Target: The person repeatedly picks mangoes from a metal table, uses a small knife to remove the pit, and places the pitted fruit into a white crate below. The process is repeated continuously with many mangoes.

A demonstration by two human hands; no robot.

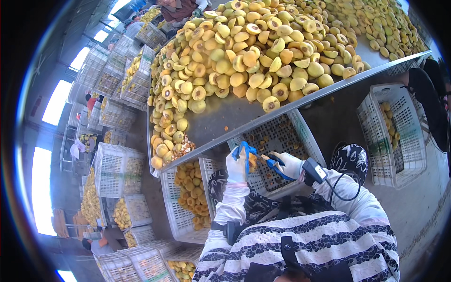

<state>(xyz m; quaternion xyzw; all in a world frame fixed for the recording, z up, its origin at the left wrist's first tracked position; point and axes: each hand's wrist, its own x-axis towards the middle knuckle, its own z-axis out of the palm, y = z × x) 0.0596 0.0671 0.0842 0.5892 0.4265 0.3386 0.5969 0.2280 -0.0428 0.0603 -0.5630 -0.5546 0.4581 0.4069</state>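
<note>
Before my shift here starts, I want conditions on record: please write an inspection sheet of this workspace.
Surface: metal table, heaped with yellow fruit, many halved.
Job's things: fruit piece; small tool, kind unclear.
Clutter: small scraps at the table's near-left corner.
Hands: both gloved; left hand holds the fruit piece, right hand the tool, above a white crate.
Cables: black cable looping from the right wrist device.
Surroundings: stacked crates at left; co-worker across the table.

Daylight glare from left windows (pixel 41 192) (blown white); background hazy; edges bent, vignetted.
</note>
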